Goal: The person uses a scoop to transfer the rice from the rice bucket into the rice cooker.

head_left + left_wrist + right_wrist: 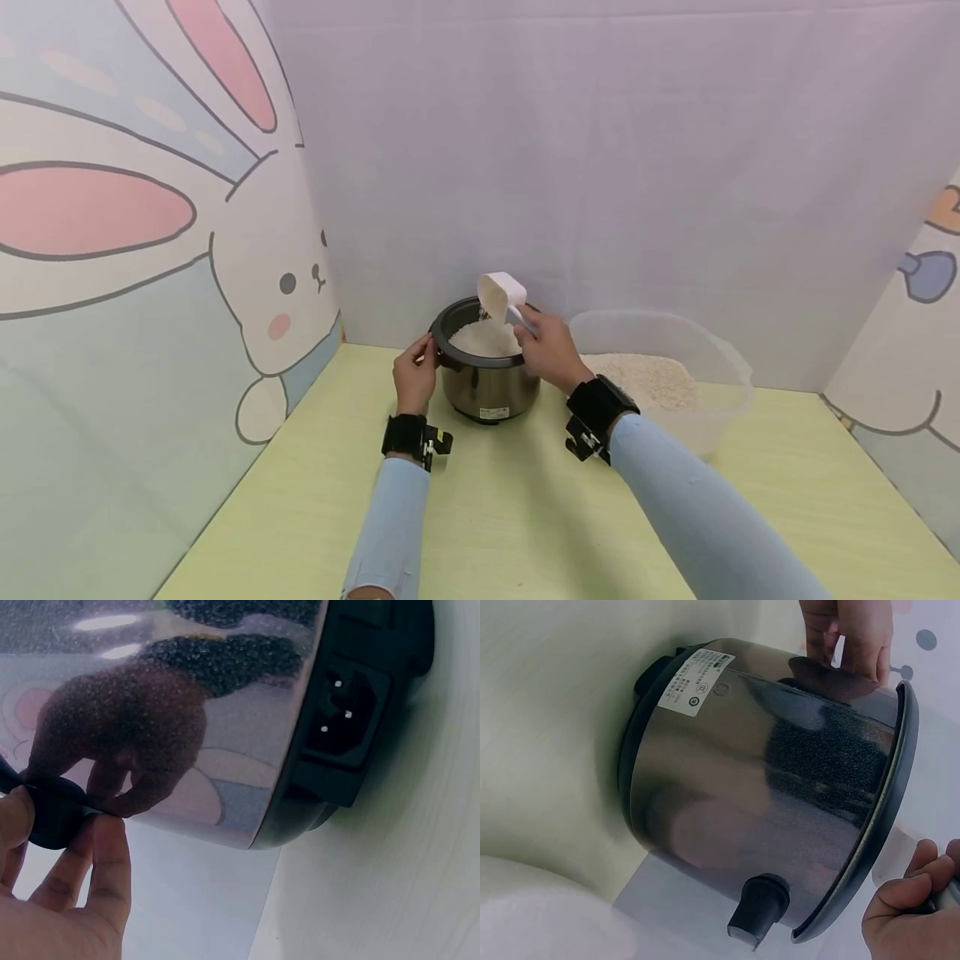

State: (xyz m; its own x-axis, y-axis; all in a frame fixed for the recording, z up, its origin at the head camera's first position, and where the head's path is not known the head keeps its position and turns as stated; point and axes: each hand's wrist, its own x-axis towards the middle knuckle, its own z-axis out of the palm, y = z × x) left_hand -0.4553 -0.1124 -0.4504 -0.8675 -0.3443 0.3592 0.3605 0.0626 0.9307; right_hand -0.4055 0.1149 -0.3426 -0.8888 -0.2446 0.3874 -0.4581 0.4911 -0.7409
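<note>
A rice cooker [480, 387] with a dark rim and shiny metal body stands lidless near the back cloth, with white rice [480, 337] inside. My left hand [415, 379] pinches the black side handle [56, 821] of the cooker between thumb and fingers. In my right hand [553, 350] I grip the handle of a white scoop [512, 287]. The scoop is tilted over the cooker's opening, and grains fall from its mouth. The right wrist view shows the other side handle [761, 907] free, and the right hand's fingers [907, 896] curled near the rim.
A translucent plastic tub [727, 367] holding more rice [652, 379] stands right of the cooker, partly behind my right wrist. A power socket [345, 716] sits low on the cooker's body. Rabbit-printed cloth [277, 250] hangs left of the pale yellow-green table [480, 517].
</note>
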